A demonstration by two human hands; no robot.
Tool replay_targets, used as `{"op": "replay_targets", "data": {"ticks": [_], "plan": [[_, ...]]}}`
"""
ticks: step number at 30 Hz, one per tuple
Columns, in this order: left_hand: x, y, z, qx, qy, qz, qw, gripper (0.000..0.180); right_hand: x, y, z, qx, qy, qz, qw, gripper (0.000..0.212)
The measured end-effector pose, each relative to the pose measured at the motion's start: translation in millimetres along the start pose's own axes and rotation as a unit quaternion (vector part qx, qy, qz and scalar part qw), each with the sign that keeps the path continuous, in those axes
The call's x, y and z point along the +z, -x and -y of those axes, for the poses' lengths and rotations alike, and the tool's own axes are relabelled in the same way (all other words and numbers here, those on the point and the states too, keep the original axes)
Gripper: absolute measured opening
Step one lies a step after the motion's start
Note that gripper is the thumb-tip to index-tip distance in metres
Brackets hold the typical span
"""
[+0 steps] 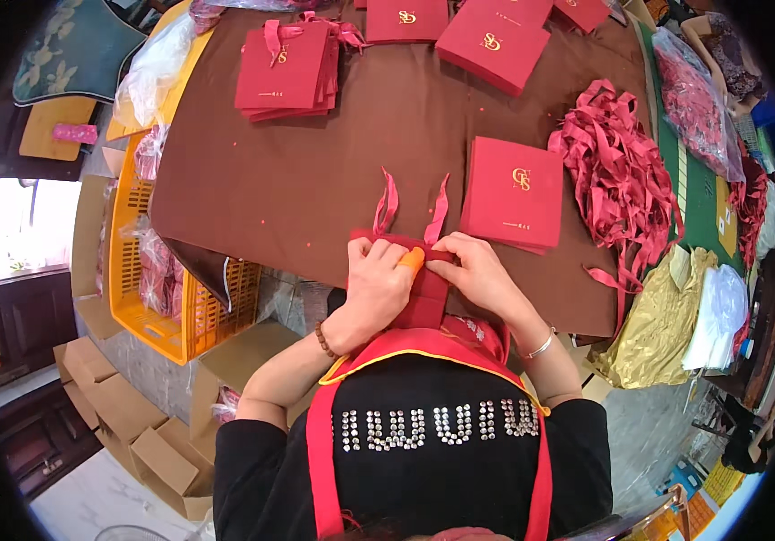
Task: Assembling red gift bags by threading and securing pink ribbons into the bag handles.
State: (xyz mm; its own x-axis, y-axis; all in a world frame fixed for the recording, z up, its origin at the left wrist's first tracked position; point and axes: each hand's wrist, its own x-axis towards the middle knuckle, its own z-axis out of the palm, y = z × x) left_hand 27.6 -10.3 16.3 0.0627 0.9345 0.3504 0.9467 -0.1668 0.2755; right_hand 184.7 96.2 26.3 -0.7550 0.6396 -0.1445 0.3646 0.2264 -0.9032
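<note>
At the table's near edge, a dark red paper bag (425,302) is held upright between my hands, close to my apron. Two red ribbon ends (387,206) rise from its top edge on the far side. My left hand (377,281) is closed on the bag's left upper edge, an orange finger cover (413,260) on one finger. Thumb and fingers of my right hand (476,270) pinch the right upper edge. Just beyond that hand lies a stack of flat red bags (514,194). A heap of loose red ribbons (613,171) is to its right.
On the brown tablecloth (360,117), ribboned bags (287,77) lie far left and more bag stacks (494,41) at the back. An orange crate (194,316) stands left, cardboard boxes (135,415) below it. Gold wrapping (662,316) sits at right. Another person's arm (707,50) shows far right.
</note>
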Motion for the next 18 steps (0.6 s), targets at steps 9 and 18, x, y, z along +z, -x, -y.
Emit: {"op": "replay_targets", "data": {"ticks": [9,18], "plan": [[-18,-16,14,-0.046,0.037,0.004,0.998,0.023,2,7,6,-0.038,0.012,0.007,0.999,0.02],[-35,-34,48,-0.232,0.292,0.291,0.881,0.025,14,12,6,-0.092,0.025,-0.017,0.995,0.018]]}}
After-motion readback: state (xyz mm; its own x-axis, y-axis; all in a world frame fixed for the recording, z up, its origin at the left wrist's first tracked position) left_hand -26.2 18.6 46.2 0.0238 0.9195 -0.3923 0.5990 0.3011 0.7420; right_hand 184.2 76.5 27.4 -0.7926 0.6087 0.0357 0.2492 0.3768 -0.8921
